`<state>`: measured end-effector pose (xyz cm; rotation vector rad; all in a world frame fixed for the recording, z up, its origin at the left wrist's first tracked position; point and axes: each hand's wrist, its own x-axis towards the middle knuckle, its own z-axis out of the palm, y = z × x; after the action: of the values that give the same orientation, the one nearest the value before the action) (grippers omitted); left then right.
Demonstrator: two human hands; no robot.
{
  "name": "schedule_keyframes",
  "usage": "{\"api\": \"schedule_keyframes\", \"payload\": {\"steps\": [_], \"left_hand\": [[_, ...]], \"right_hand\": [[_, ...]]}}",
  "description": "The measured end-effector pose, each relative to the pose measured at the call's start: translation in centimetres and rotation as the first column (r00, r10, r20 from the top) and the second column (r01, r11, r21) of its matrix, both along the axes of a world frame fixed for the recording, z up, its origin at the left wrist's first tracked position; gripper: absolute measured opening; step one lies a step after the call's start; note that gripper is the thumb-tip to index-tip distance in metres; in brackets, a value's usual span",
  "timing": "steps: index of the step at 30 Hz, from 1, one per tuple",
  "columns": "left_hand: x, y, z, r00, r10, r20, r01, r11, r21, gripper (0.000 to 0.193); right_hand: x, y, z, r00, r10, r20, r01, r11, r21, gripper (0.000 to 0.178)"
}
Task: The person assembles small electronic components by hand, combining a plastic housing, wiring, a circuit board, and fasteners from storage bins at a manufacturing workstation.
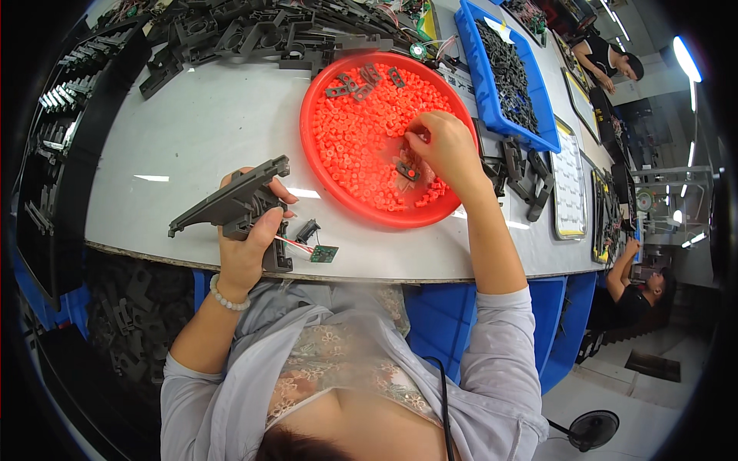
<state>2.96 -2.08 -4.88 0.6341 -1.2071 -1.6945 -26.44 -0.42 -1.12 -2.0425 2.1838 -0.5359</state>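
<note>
My left hand (250, 242) is closed around a dark grey plastic housing part (231, 201), held tilted over the table's near edge. Thin red and white wires run from beside it to a small green circuit board (324, 253), and a short black cylindrical part (307, 230) sits close by. My right hand (442, 146) reaches into a round red tray (309, 146) filled with small orange-red plastic pieces (346, 138). Its fingertips are pinched together; whatever they hold is too small to make out. Just below them lies a small dark grey bracket (407, 170) with an orange-red piece in it.
Several small grey brackets (361, 83) lie at the tray's far side. A blue bin (547, 138) of dark parts stands beyond it to the right. Grey housings (254, 34) pile up at the back. A dark rack (54, 154) stands left. Two other people (615, 58) work at the right.
</note>
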Motion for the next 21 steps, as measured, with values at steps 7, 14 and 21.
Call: {"api": "schedule_keyframes", "payload": {"steps": [7, 14, 21], "left_hand": [[0.1, 0.0, -0.1, 1.000, 0.013, -0.008, -0.013, 1.000, 0.000, 0.039], [0.0, -0.1, 0.0, 1.000, -0.001, 0.008, 0.001, 1.000, -0.010, 0.039], [0.0, 0.0, -0.2, 1.000, 0.013, -0.022, -0.012, 1.000, 0.010, 0.040]], "right_hand": [[0.4, -0.7, -0.2, 1.000, -0.004, 0.004, 0.004, 0.999, 0.047, 0.012], [0.2, 0.2, 0.0, 0.994, 0.051, -0.092, -0.043, 0.996, 0.084, 0.011], [-0.3, 1.7, 1.0, 0.991, 0.047, 0.129, -0.042, 0.998, -0.044, 0.020]]}}
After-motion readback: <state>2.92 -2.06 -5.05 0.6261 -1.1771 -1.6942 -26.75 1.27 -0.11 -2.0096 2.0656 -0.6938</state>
